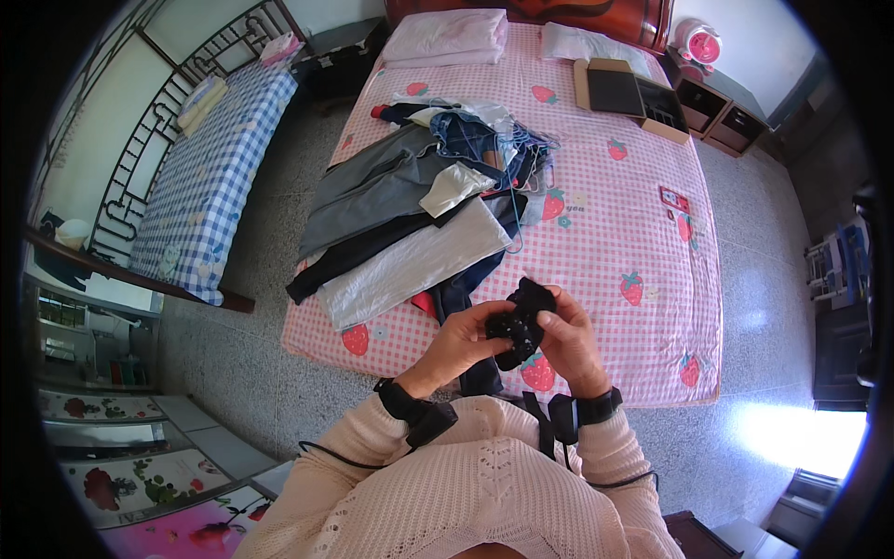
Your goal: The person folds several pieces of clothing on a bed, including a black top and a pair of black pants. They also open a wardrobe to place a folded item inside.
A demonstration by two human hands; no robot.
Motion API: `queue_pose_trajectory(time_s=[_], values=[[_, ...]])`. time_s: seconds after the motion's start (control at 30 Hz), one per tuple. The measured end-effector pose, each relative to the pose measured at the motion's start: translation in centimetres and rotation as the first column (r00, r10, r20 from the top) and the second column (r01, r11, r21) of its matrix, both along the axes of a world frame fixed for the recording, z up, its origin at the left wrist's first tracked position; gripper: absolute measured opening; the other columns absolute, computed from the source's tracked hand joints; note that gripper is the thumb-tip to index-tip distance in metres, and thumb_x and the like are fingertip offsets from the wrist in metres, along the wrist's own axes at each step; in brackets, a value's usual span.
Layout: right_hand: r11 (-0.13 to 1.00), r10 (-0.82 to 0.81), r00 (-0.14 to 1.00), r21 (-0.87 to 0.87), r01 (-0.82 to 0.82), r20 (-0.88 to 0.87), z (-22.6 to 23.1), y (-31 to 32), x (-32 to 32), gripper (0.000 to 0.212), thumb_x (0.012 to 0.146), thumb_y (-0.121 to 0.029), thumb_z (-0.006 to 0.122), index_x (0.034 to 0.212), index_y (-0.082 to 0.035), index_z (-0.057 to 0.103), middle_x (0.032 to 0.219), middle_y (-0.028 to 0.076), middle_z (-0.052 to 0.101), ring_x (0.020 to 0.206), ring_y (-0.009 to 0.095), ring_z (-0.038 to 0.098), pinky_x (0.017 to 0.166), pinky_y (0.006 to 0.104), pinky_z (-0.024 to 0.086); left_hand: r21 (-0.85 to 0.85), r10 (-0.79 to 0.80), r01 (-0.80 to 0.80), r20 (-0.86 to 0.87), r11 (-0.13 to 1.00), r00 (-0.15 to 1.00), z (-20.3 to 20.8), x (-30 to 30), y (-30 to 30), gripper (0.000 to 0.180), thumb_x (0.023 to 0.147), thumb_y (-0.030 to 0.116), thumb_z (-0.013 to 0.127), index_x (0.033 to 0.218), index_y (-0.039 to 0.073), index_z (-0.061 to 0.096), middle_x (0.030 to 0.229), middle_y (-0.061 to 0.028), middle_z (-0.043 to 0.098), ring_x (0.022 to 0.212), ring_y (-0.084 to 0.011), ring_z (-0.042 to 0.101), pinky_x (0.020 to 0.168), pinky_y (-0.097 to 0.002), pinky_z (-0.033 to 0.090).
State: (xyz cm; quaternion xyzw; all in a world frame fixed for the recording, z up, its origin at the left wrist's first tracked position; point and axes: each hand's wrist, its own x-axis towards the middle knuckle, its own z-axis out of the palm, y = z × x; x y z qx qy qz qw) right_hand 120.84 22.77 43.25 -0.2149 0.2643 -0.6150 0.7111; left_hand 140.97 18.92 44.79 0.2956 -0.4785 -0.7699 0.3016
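One crumpled black cloth (520,328) is held over the near part of one pink checked bed (605,252), its long axis running from just past twelve to just past six. Two hands pinch it: the left hand (463,340) at nine o'clock, the right hand (570,347) at three. One clothes pile (372,182) lies toward eleven.

A bedroom in a home: 1 pink bed (605,252), 1 blue bed (219,177), a pillow (587,43), a quilt (447,35) and a nightstand (726,112).
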Motion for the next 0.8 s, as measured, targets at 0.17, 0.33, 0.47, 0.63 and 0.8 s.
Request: queue_pose_trajectory(time_s=[0.17,0.33,0.47,0.63,0.8], values=[[0.998,-0.013,0.997,-0.054,0.017,0.077,-0.4,-0.1,-0.8,0.023,0.098,-0.004,0.061,0.120,-0.002,0.064,0.120,0.009,0.068,0.111,0.021,0.065,0.100,0.0362,0.051,0.022,-0.039,0.039,0.016,0.999,0.999,-0.1,1.1,-0.3,0.052,0.086,-0.009,0.070,0.136,-0.002,0.057,0.113,-0.0068,0.069,0.101,-0.0135,0.067,0.093,-0.0286,0.056],[0.989,0.063,0.997,0.134,-0.057,-0.048,-0.2,0.5,-1.0,0.024,0.098,-0.008,0.063,0.122,-0.002,0.065,0.117,0.008,0.069,0.105,0.016,0.066,0.095,0.0311,0.052,-0.144,-0.244,0.309,0.348,0.940,0.905,0.6,2.0,-0.7,0.041,0.089,-0.003,0.071,0.129,-0.004,0.063,0.111,-0.0073,0.071,0.101,-0.0134,0.067,0.087,-0.0279,0.056],[0.984,0.109,0.823,-0.057,-0.169,-0.558,0.6,1.1,-0.9,0.032,0.100,-0.016,0.065,0.130,-0.004,0.062,0.116,0.002,0.066,0.109,0.007,0.058,0.093,0.0265,0.049,-0.250,-0.145,0.217,0.279,0.944,0.949,0.2,1.2,-0.9,0.039,0.089,0.000,0.072,0.127,-0.004,0.064,0.110,-0.0068,0.071,0.101,-0.0132,0.066,0.089,-0.0280,0.054],[0.981,0.168,0.832,0.007,-0.194,-0.529,0.3,0.8,-1.4,0.027,0.101,-0.014,0.062,0.127,-0.004,0.063,0.111,-0.003,0.065,0.101,0.004,0.056,0.087,0.0208,0.047,-0.100,-0.068,0.108,0.339,0.989,0.938,0.1,1.0,-0.7,0.046,0.085,-0.010,0.067,0.130,-0.003,0.061,0.118,-0.0076,0.067,0.108,-0.0147,0.064,0.094,-0.0277,0.052],[0.954,0.241,0.849,-0.044,-0.296,-0.471,-0.6,1.5,-1.8,0.025,0.100,-0.013,0.063,0.123,-0.002,0.066,0.108,-0.002,0.067,0.100,0.006,0.059,0.089,0.0228,0.048,-0.007,-0.144,0.144,0.012,0.990,0.990,0.5,1.4,-0.8,0.079,0.075,-0.019,0.067,0.148,0.003,0.046,0.119,-0.0079,0.063,0.108,-0.0146,0.063,0.095,-0.0291,0.051]])
